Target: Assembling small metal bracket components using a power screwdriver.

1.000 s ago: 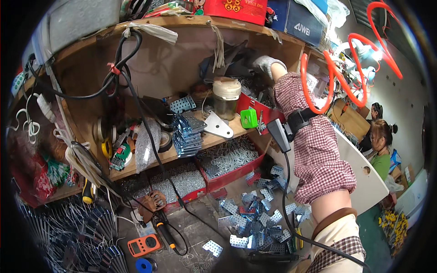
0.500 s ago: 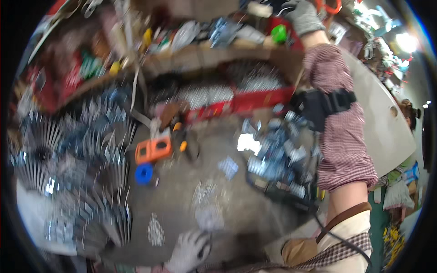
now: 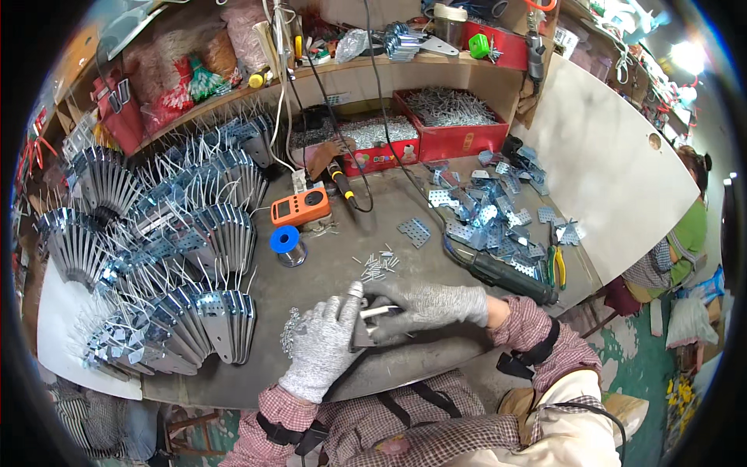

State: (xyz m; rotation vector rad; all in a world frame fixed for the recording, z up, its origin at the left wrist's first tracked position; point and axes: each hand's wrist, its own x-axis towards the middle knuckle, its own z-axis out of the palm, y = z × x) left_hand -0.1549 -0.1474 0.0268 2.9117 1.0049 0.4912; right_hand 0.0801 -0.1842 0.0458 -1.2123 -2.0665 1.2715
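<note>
Both my hands wear grey knit gloves and meet over the near middle of the dark table. My left hand (image 3: pixel 323 346) is closed on a small grey metal plate (image 3: pixel 362 336), partly hidden by the fingers. My right hand (image 3: pixel 424 307) comes in from the right and pinches a slim white stick with a dark end (image 3: pixel 381 310) against the plate. Its exact kind cannot be made out. Just beyond the hands lies a loose pile of small metal pins or rivets (image 3: pixel 379 266). Another heap of small metal parts (image 3: pixel 291 331) sits beside my left hand.
Fanned stacks of metal plates with white wires (image 3: pixel 187 241) fill the left. Behind are an orange meter (image 3: pixel 302 206), a blue-topped spool (image 3: pixel 286 243) and red boxes of metal pins (image 3: pixel 451 113). Perforated plates (image 3: pixel 490 202), a corded power tool (image 3: pixel 506 272) and pliers (image 3: pixel 556 266) lie right.
My right hand has come down from the shelf at the upper right to meet the left. My left hand has risen from the table's near edge. The view has sharpened.
</note>
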